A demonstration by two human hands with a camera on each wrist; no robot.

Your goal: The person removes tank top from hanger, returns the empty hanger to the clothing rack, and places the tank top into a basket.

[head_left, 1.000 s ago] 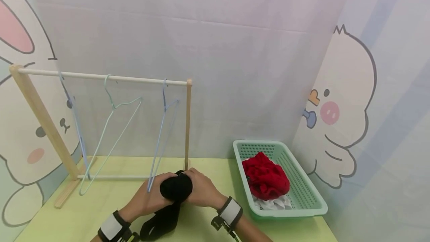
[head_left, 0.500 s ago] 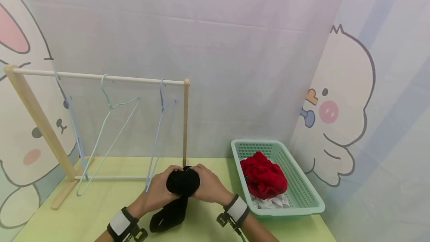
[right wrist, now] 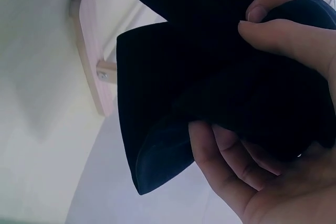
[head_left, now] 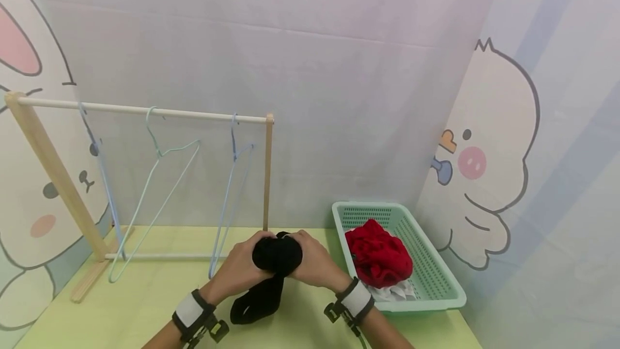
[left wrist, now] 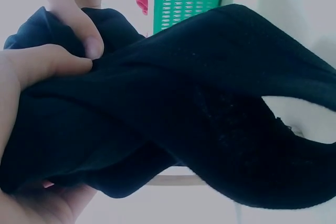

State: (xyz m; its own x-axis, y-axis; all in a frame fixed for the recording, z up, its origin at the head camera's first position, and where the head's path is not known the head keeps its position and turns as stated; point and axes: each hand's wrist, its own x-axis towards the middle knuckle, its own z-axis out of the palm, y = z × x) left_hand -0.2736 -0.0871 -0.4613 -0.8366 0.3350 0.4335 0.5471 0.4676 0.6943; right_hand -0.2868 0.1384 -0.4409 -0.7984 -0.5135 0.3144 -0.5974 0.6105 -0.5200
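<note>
A bunched black garment (head_left: 277,255) is held up between both hands near the front of the table. My left hand (head_left: 239,267) grips its left side and my right hand (head_left: 317,263) grips its right side. In the left wrist view, both thumbs press into the black cloth (left wrist: 157,82), which trails off in a wide loop. The right wrist view shows fingers curled under the fabric (right wrist: 152,77) and a loose folded edge hanging down. A lower part of the garment dangles below the hands. Its exact kind cannot be told.
To the left stands a wooden rack (head_left: 268,176) with a blue hanger (head_left: 225,203), a green hanger (head_left: 145,187) and another blue hanger (head_left: 106,193). At the right, a green basket (head_left: 438,268) holds red cloth (head_left: 380,255) over white cloth (head_left: 399,291).
Both hands have shifted right and slightly up in the head view, carrying the black garment along. Their hold on it stays the same. Rack and basket appear a little further left.
</note>
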